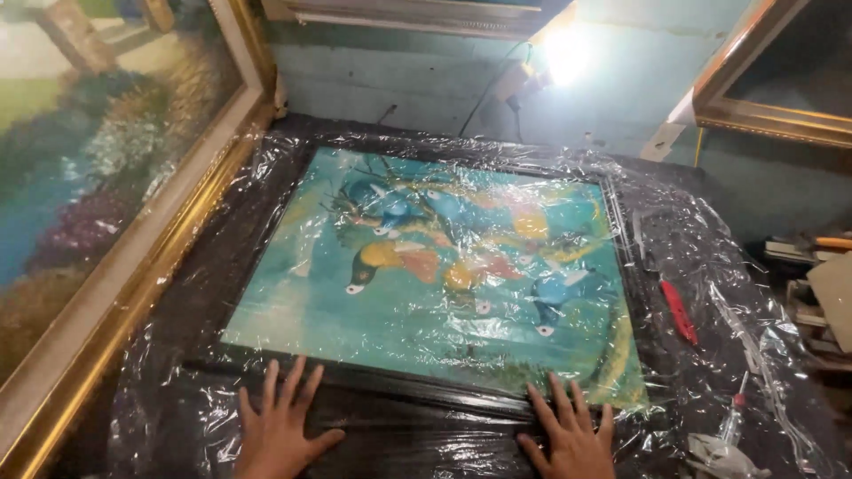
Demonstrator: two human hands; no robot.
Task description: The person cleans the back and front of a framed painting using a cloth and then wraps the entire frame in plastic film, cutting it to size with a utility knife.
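Large gold-framed landscape painting (98, 177) leans along the counter's left edge; a second gold frame (781, 89) hangs past the far right corner. Dark counter (177, 417) is draped in clear plastic wrap (710, 293). Flat in the counter's middle lies the dark-framed painting of colourful birds on a teal ground (435, 275), wrap stretched over it, near rail close to the near edge.

Left hand (280, 430) lies palm-down on the near rail, fingers (288, 386) spread flat, gripping nothing. Right hand (572, 435) likewise flat near the frame's near right corner, fingers (559, 399) splayed, pressing wrap, not holding it.

Red-handled cutter (679, 310) lies under wrap by the right edge; a small tool (728, 426) sits at the near right corner.

Step looks like smoothing wrap onto the frame. Next move likely calls for even pressure outward, keeping film taut without tearing.
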